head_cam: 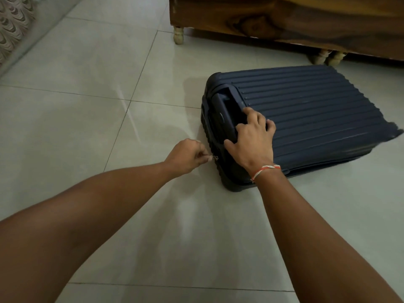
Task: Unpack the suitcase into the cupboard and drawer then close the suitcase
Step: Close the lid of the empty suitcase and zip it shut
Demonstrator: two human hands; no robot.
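The tiled floor takes up most of the view, with broad bare room to the left of and in front of the suitcase. A wooden bed frame on pale turned legs runs along the far side; the suitcase's far edge lies near two of those legs but apart from them. The navy ribbed hard-shell suitcase lies flat on the floor with its shells together, its wheel end toward the right edge of the view. The right hand rests spread and open on the near corner of the shell, fingers over the recessed handle. The left hand is closed, pinching the small metal zipper pull at the suitcase's left side seam. A red and white thread band circles the right wrist.
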